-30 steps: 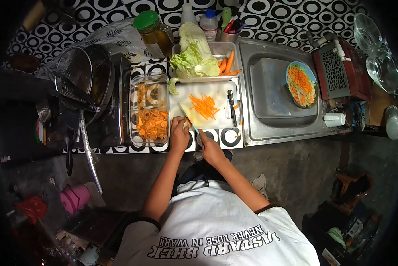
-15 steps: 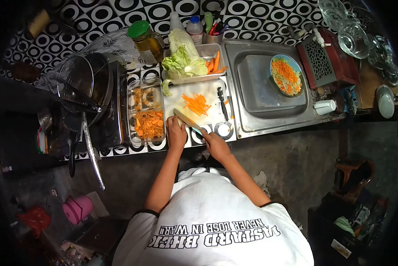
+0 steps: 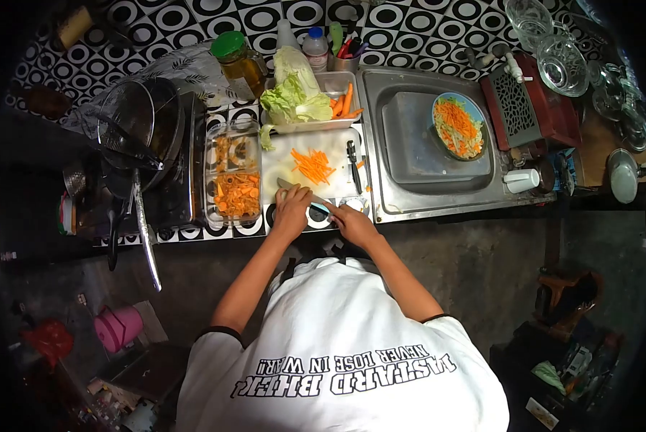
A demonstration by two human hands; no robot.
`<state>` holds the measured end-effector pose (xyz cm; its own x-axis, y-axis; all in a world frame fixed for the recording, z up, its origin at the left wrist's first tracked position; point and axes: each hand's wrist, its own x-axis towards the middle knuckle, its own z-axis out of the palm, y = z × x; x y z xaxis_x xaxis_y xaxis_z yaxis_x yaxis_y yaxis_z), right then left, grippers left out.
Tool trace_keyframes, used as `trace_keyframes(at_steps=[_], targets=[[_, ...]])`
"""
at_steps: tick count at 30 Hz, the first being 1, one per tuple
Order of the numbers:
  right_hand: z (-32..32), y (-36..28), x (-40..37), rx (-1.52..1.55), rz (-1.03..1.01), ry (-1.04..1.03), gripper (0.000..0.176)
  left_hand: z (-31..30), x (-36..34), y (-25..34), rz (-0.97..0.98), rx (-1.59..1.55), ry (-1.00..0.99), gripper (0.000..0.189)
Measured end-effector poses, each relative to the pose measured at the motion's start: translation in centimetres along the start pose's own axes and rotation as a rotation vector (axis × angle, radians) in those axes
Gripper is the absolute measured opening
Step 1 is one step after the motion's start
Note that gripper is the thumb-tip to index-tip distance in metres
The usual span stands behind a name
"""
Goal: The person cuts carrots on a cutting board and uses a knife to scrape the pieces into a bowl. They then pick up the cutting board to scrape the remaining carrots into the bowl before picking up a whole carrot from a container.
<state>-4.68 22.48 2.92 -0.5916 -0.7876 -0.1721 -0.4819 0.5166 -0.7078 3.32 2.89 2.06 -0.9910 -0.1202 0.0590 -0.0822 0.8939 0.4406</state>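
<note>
My right hand (image 3: 353,225) is closed around the handle of a knife (image 3: 321,204) at the front edge of the white cutting board (image 3: 276,164). The blade points to the upper left. My left hand (image 3: 292,207) lies over the blade with its fingers bent and close together; what is under them is hidden. Just beyond, a small heap of carrot sticks (image 3: 313,165) rests on the board. A black-handled peeler (image 3: 353,167) lies at the board's right side.
Left of the board, a clear divided container (image 3: 234,133) holds carrot peelings and pieces. Behind are a tub (image 3: 310,126) with cabbage (image 3: 294,90) and whole carrots (image 3: 347,101). To the right, a bowl of shredded vegetables (image 3: 458,126) stands in the sink (image 3: 395,209). Pans (image 3: 139,144) occupy the stove.
My left hand has shifted up and right, from beside the blade onto it. My right hand still grips the knife. The camera view has shifted slightly.
</note>
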Motion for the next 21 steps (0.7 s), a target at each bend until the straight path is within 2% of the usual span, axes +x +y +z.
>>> trace_keyframes(at_steps=[3, 6, 10, 12, 15, 16, 18, 21], targets=[[-1.2, 0.8, 0.2, 0.091, -0.029, -0.037, 0.042, -0.1, 0.3, 0.0, -0.011, 0.02, -0.007, 0.042], [-2.5, 2.1, 0.5, 0.098, 0.017, -0.148, 0.04, -0.5, 0.7, 0.3, -0.055, 0.093, -0.03, 0.039], [-4.9, 3.4, 0.5, 0.052, -0.043, -0.191, 0.04, -0.8, 1.0, 0.7, -0.143, 0.08, -0.028, 0.04], [-6.4, 3.5, 0.3, 0.033, -0.008, -0.248, 0.04, -0.8, 0.9, 0.7, -0.15, 0.097, 0.041, 0.04], [-8.3, 3.7, 0.0, 0.105, -0.063, -0.268, 0.04, -0.8, 0.4, 1.2, -0.264, 0.008, 0.349, 0.035], [-8.8, 3.9, 0.0, 0.096, -0.066, -0.269, 0.04, -0.7, 0.2, 1.6, -0.282, 0.016, 0.356, 0.035], [-9.3, 4.9, -0.2, 0.084, -0.083, -0.287, 0.039, -0.2, -0.3, 2.6, -0.513, -0.021, 0.411, 0.031], [-9.9, 6.2, -0.5, 0.149, -0.032, -0.251, 0.038, 1.5, -0.5, 3.9, -0.568, 0.05, 0.411, 0.032]])
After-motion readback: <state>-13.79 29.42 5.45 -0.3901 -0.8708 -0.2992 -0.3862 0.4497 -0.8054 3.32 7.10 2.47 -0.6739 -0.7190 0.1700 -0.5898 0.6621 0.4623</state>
